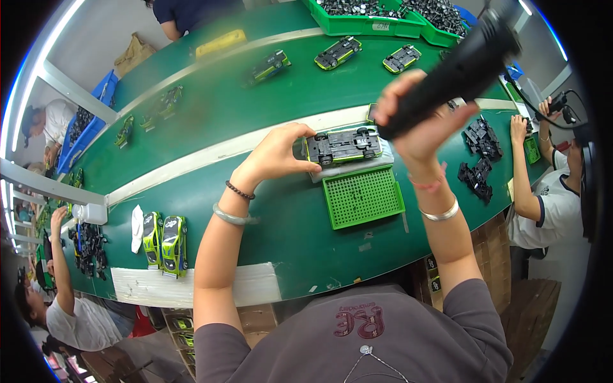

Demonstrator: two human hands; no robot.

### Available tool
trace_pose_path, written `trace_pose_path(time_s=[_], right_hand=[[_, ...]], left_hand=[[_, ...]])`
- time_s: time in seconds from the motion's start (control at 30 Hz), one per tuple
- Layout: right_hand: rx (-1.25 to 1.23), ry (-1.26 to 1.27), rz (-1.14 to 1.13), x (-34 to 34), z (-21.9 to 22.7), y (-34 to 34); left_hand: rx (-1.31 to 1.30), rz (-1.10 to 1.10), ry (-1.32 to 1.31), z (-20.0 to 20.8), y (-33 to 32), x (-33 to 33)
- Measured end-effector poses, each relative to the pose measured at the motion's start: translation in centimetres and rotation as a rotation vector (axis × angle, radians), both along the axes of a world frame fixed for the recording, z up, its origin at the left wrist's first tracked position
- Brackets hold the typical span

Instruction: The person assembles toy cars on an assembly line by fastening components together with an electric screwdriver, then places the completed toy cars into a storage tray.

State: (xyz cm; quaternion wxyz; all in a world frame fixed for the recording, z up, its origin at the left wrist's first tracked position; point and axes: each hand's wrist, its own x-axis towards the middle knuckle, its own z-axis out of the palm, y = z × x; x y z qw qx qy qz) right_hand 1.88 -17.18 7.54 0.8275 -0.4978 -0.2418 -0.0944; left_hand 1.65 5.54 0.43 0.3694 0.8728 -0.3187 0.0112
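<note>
Pinches the left end of the car with the left hand, thumb at the near corner, fingers at the far corner. Grips the black tool in the right hand, fingers curled round the body, thumb stretched outward. Holds the car underside up on a pale pad, mid-bench, just on the near side of the white rail and beyond the green basket.

Leaves bare green bench left of the left forearm, up to the bench cars. Shows bare surface also between basket and near edge, with small scraps there. Borders the near edge at left with white tape, partly covered by the left forearm.

Blurs towards the tool's upper end. Cannot tell contact between tool and car. Blurs at the far lane's left under a hazy smear.

Count: one basket; two bench cars, right way up; one white cloth beside; two heaps of black parts at right; three clear lane cars; two green bins beyond.
</note>
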Motion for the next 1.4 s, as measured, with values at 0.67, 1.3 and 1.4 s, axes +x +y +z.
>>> trace_pose_path(time_s=[0.67, 1.3, 1.4], right_hand=[[-0.152, 0.014, -0.362, -3.1, -10.0, -10.1], [-0.153, 0.149, -0.330, -3.0, -10.1, -10.5], [-0.121, 0.155, -0.290, -2.6, -11.2, -12.0]], left_hand=[[0.646, 0.493, -0.047, 1.7, 11.9, 7.8], [0.749, 0.539, -0.080, 1.5, 10.8, 6.1], [0.809, 0.711, -0.116, 3.5, 20.3, -0.7]])
